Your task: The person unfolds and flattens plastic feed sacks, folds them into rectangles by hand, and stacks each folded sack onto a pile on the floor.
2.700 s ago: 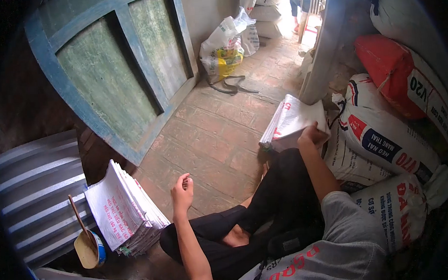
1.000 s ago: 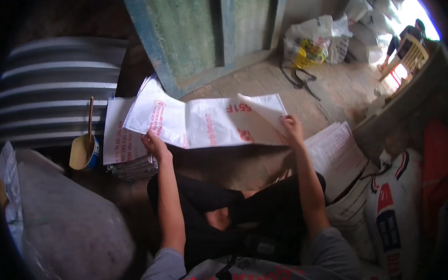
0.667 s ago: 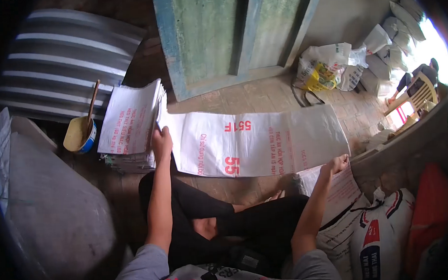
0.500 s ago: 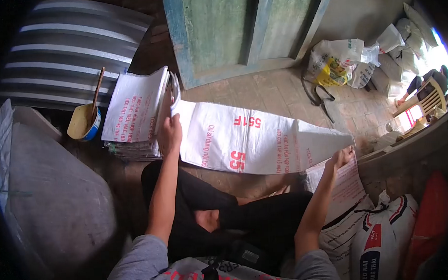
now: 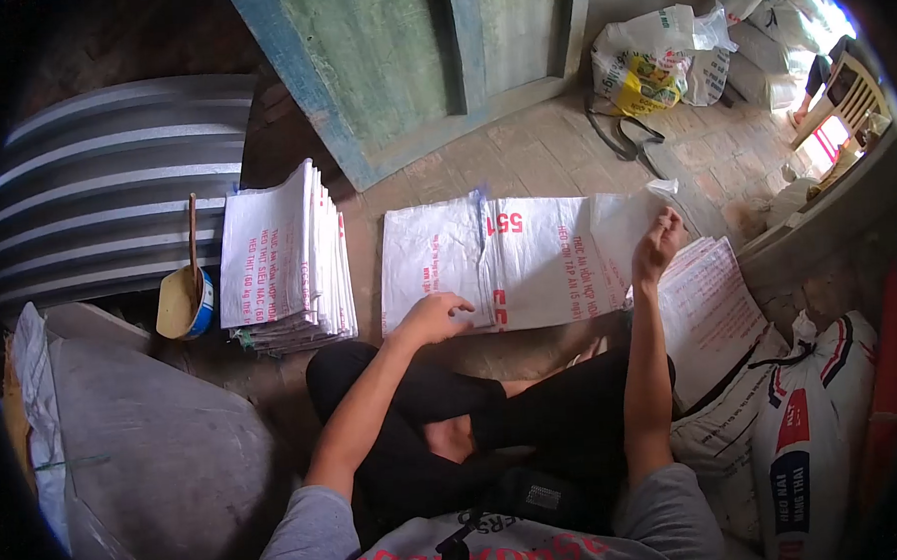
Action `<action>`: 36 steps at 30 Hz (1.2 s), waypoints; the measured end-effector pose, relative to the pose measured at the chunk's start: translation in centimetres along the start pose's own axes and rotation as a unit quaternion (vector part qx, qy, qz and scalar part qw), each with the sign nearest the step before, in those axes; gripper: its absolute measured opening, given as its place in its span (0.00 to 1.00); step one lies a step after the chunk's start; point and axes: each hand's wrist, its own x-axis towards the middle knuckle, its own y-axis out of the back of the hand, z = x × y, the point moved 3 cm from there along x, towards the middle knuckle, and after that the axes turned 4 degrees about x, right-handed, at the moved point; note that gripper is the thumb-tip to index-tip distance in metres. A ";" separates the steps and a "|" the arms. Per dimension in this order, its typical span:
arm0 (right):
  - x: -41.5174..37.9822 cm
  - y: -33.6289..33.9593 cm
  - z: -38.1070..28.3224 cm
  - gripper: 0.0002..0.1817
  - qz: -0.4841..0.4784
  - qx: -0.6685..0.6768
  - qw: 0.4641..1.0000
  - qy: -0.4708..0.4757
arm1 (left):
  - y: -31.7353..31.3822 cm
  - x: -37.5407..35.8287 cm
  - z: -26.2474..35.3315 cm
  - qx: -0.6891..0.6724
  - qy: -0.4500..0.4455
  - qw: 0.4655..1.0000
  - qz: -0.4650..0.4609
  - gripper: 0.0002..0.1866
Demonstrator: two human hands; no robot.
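Your crossed legs fill the bottom centre of the frame, with a filled feed bag at lower right. Just beyond your knees, your left hand is over the near edge of the flat white sack, fingers loosely spread and clamped on nothing you can make out. The relation that counts is this: the sack lies across the middle of the frame, its long axis running left to right, roughly crosswise to your forearms. From your left hand, it spreads away and mostly to the right; that hand is the nearer one to the left end. Your right hand is at the sack's right end, fingers curled close to the turned-up corner; whether they are closed on it, you cannot tell from here.

Just beside the sack's right end is one pile of printed sacks; a thicker stack stands apart, left of centre, beside a tub. Beyond, a green door panel leans into the top, and a plastic bag sits at upper right.
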 end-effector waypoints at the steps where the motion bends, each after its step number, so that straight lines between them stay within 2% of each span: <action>1: -0.5 -0.6 -0.7 0.15 0.004 -0.049 0.995 0.087 | -0.4 0.1 -0.5 -0.002 0.031 0.998 -0.048 0.19; 4: -3.2 -2.2 -2.5 0.12 -0.154 -0.100 0.982 0.039 | 0.0 -0.4 -1.9 0.004 0.111 0.993 -0.025 0.18; 5: -4.0 -2.8 -2.8 0.11 -0.214 -0.097 0.970 0.058 | 0.7 -0.6 -2.5 -0.039 0.192 0.981 -0.018 0.20; 7: -5.8 -3.9 -3.6 0.09 -0.325 -0.094 0.938 0.081 | 2.3 -0.9 -4.0 0.056 0.248 0.965 0.063 0.24; 8: -6.7 -4.4 -4.1 0.09 -0.378 -0.075 0.921 0.062 | 3.0 -1.3 -4.7 0.103 0.274 0.951 0.103 0.26; 10: -8.5 -5.0 -4.5 0.10 -0.506 -0.075 0.858 0.046 | 3.1 -2.1 -7.8 0.115 0.369 0.916 0.111 0.32; 11: -9.3 -5.2 -4.4 0.12 -0.548 -0.119 0.827 0.035 | 2.8 -2.5 -9.2 0.120 0.414 0.895 0.115 0.34; 13: -10.8 -5.6 -2.9 0.14 -0.618 -0.185 0.763 0.046 | 2.6 -2.9 -10.0 0.115 0.470 0.872 0.072 0.37; 14: -11.3 -5.4 -1.7 0.19 -0.667 -0.190 0.721 -0.003 | 2.5 -3.0 -10.2 0.112 0.497 0.859 0.051 0.39; 16: -11.9 -4.9 -0.7 0.27 -0.681 -0.244 0.691 -0.011 | 1.6 -2.9 -11.1 0.116 0.502 0.857 0.035 0.35; 17: -11.8 -4.7 -0.1 0.37 -0.683 -0.257 0.684 -0.018 | 1.5 -2.8 -11.6 0.111 0.507 0.855 0.010 0.33; 18: -11.7 -4.5 1.0 0.38 -0.677 -0.266 0.686 -0.015 | 1.4 -2.7 -11.8 0.107 0.511 0.853 -0.016 0.31; 19: -11.5 -4.4 2.1 0.39 -0.671 -0.276 0.688 -0.011 | 1.4 -2.8 -11.8 0.110 0.504 0.857 -0.010 0.26; 22: -11.3 -4.2 4.1 0.42 -0.666 -0.322 0.672 -0.037 | 1.5 -2.9 -12.2 0.098 0.521 0.848 0.022 0.22; 25: -11.4 -4.6 5.2 0.44 -0.682 -0.346 0.638 -0.090 | 3.6 -3.0 -10.5 0.014 0.456 0.867 0.201 0.19; 26: -11.7 -5.1 5.5 0.46 -0.687 -0.344 0.632 -0.102 | 2.2 -2.4 -15.3 -0.028 0.403 0.855 0.325 0.16; 27: -11.8 -5.6 5.2 0.44 -0.687 -0.327 0.644 -0.077 | 3.9 -2.6 -13.9 -0.057 0.380 0.851 0.360 0.15; 29: -11.8 -6.9 4.8 0.41 -0.682 -0.265 0.676 -0.087 | 6.2 -2.9 -13.2 -0.116 0.310 0.833 0.444 0.12; 30: -12.2 -7.3 4.7 0.39 -0.682 -0.232 0.688 -0.095 | 9.0 -3.6 -7.3 -0.080 0.303 0.829 0.463 0.12; 32: -12.3 -8.7 4.7 0.34 -0.699 -0.188 0.677 -0.133 | 11.2 -3.3 -3.9 -0.100 0.231 0.841 0.479 0.12; 34: -12.4 -8.9 3.5 0.33 -0.659 -0.078 0.688 -0.294 | 12.1 -2.6 1.2 -0.061 0.186 0.862 0.468 0.12; 35: -12.3 -8.9 2.9 0.37 -0.643 -0.019 0.699 -0.312 | 11.1 -1.8 2.2 -0.072 0.146 0.870 0.465 0.11; 36: -12.3 -9.0 2.7 0.39 -0.625 0.026 0.700 -0.346 | 10.5 -1.5 5.7 -0.058 0.134 0.885 0.441 0.11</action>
